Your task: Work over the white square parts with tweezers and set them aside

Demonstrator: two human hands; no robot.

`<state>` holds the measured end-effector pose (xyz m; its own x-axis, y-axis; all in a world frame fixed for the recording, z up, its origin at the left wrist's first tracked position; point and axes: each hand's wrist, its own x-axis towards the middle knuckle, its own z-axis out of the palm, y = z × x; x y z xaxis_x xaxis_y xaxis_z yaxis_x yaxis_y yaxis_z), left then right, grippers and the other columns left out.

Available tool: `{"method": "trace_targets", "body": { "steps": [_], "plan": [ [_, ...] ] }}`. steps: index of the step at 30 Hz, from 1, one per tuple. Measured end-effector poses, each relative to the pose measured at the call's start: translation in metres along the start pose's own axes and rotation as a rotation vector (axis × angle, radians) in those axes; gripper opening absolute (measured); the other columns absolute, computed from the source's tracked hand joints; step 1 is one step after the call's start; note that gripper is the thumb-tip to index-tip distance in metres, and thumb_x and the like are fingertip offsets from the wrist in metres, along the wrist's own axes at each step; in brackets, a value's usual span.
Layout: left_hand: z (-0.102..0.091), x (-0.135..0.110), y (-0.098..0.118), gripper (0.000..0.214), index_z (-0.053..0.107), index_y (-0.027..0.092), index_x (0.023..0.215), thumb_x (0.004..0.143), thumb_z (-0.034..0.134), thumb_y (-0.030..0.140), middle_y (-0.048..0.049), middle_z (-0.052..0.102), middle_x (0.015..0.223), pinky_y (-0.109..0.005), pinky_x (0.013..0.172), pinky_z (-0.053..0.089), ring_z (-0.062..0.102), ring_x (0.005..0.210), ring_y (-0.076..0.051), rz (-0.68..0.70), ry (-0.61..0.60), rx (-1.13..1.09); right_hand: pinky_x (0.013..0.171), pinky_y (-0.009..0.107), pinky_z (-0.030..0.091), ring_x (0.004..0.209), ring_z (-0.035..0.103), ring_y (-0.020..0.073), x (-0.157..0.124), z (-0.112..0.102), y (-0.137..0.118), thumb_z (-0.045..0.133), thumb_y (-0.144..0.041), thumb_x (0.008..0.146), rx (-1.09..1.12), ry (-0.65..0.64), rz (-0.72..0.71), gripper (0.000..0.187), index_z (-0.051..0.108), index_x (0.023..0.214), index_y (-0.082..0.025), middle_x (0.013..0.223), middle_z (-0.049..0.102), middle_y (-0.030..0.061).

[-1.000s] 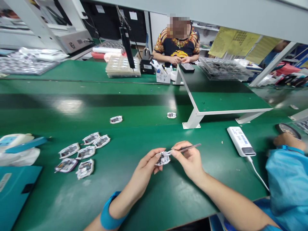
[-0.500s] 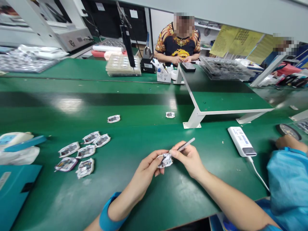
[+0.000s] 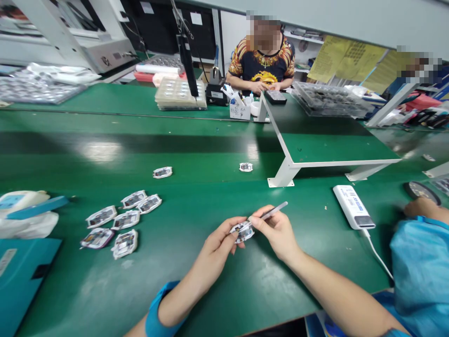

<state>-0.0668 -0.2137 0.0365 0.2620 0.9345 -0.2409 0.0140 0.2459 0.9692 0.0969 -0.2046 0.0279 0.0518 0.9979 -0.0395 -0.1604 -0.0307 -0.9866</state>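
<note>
Near the middle of the green bench, my left hand (image 3: 222, 241) pinches a small white casing with an open electronic board (image 3: 244, 231) between thumb and fingers. My right hand (image 3: 275, 229) is closed on slim silver tweezers (image 3: 277, 210), held slantwise with the broad end up and to the right. Their working end meets the upper edge of the casing, where fingers partly cover it. Both hands are just above the bench top. To the left lies a group of several similar casings (image 3: 126, 220), board side up.
Two more casings, one left (image 3: 162, 172) and one right (image 3: 246, 167), lie on the green strip beyond. A white-legged raised shelf (image 3: 336, 145) stands at right, with a white corded device (image 3: 353, 206) before it. A blue sleeve (image 3: 421, 262) reaches in at right. Another person sits opposite.
The two casings on the far strip have shifted slightly left. My hands have tilted the held casing a little, and the tweezers have moved slightly right.
</note>
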Motion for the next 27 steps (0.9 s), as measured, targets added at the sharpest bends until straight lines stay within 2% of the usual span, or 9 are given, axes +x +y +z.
{"method": "trace_targets", "body": {
  "steps": [12,21,27],
  "plan": [
    [-0.0001,-0.0014,0.0001,0.034,0.065,0.014,0.110,0.083,0.056,0.034,-0.0019,0.064,0.068,-0.028,0.058,0.040,0.052,0.060,-0.016,-0.016,-0.023,0.024,0.060,0.026,0.048,0.060,0.060,0.0127,-0.0007,0.0003,0.0004,0.080,-0.038,0.070,0.049,-0.008,-0.002,0.023,0.066,0.072,-0.020,0.065,0.067,-0.0023],
    [-0.0009,-0.0020,0.0046,0.033,0.067,0.017,0.108,0.078,0.062,0.029,0.0002,0.062,0.064,-0.026,0.054,0.037,0.052,0.059,-0.016,-0.014,-0.065,0.018,0.061,0.028,0.051,0.063,0.064,0.0150,-0.0011,0.0003,-0.0024,0.081,-0.037,0.069,0.054,-0.017,-0.014,0.022,0.066,0.071,-0.021,0.068,0.070,-0.0004],
    [-0.0031,-0.0019,0.0031,0.032,0.069,0.018,0.108,0.078,0.062,0.028,-0.0006,0.064,0.068,-0.027,0.058,0.040,0.054,0.060,-0.016,0.015,-0.051,0.019,0.061,0.028,0.053,0.063,0.065,0.0158,-0.0009,0.0000,-0.0034,0.081,-0.038,0.069,0.050,-0.024,-0.024,0.023,0.066,0.071,-0.021,0.068,0.071,0.0002]
  ]
}}
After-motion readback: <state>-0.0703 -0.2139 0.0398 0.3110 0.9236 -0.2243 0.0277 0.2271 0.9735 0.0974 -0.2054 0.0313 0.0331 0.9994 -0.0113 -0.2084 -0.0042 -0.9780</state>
